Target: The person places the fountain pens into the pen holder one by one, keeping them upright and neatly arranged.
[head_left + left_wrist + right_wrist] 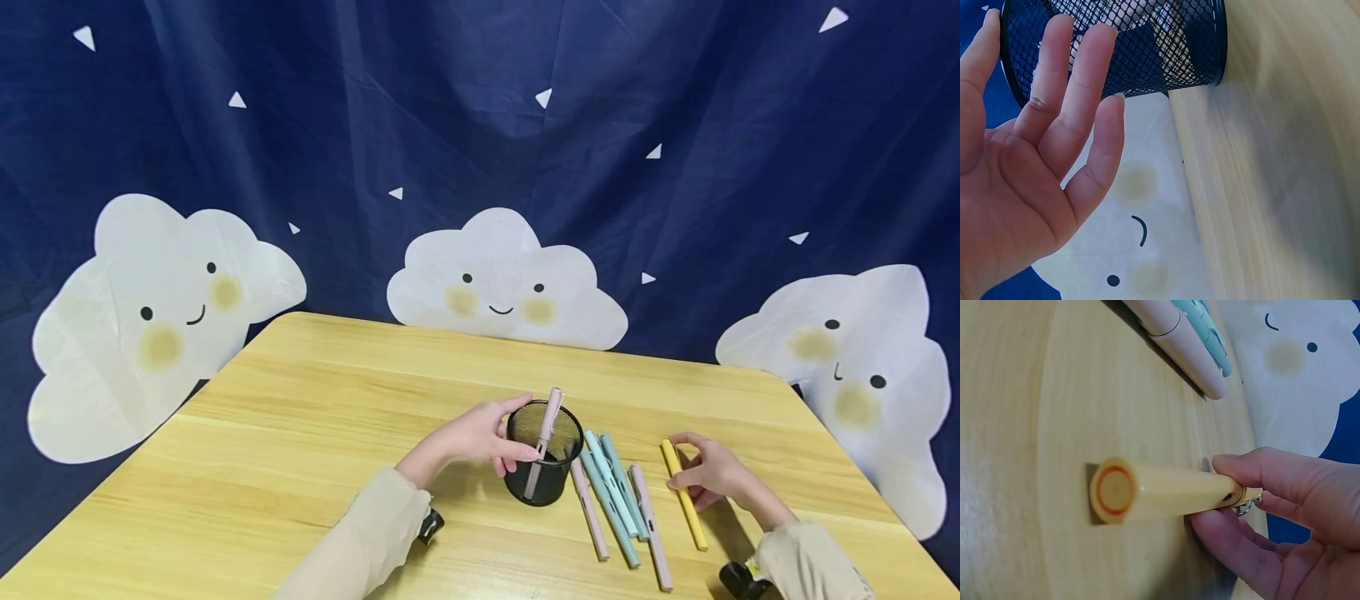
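One pink pen [551,414], head view, leaning in a mesh cup [553,486]; five loose pens [612,484] beside it; yellow pen [686,500] rightmost on the worktop [337,367]. Left wrist: left hand [1032,165], grip round the mesh cup, presumably steadying it; fingers fanned. Right wrist: right hand [1329,512], grip pinching the yellow pen, probably for control; thumb opposing fingers.

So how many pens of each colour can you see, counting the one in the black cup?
Pink pens: 3
Blue-green pens: 3
Yellow pen: 1
Total: 7
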`<state>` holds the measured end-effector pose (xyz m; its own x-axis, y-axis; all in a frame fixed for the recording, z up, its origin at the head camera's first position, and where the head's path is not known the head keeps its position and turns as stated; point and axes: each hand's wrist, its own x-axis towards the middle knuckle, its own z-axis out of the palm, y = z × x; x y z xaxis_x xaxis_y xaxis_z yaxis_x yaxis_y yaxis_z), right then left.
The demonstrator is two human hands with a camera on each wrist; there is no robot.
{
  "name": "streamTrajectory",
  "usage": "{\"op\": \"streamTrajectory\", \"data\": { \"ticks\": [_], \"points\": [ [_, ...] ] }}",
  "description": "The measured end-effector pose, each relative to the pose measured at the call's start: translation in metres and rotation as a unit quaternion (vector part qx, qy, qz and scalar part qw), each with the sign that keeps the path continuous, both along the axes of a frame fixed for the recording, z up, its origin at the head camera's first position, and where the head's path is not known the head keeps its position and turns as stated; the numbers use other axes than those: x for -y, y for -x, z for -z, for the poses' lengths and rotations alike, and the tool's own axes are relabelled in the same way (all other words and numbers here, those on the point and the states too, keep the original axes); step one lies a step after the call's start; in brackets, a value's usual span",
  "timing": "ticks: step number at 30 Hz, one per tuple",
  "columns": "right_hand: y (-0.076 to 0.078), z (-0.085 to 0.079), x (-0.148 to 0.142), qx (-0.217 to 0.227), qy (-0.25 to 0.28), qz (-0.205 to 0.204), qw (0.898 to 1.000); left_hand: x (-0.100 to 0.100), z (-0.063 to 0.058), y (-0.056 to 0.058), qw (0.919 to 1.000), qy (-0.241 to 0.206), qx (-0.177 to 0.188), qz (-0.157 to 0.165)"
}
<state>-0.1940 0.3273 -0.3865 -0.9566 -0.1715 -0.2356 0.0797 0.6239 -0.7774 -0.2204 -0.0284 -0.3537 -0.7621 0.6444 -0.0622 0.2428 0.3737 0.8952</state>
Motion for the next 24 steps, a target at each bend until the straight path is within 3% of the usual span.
{"op": "streamTrajectory", "data": {
  "ticks": [15,24],
  "points": [
    [-0.0004,-0.0011,0.0041,-0.005,0.031,0.008,0.999,0.0008,-0.0033,-0.0023,1.0,-0.001,0.0,0.003],
    [-0.0004,-0.0024,0.0056,0.003,0.074,0.012,0.997,0.0015,0.0005,0.0011,1.0,0.004,-0.003,0.008]
  ]
}}
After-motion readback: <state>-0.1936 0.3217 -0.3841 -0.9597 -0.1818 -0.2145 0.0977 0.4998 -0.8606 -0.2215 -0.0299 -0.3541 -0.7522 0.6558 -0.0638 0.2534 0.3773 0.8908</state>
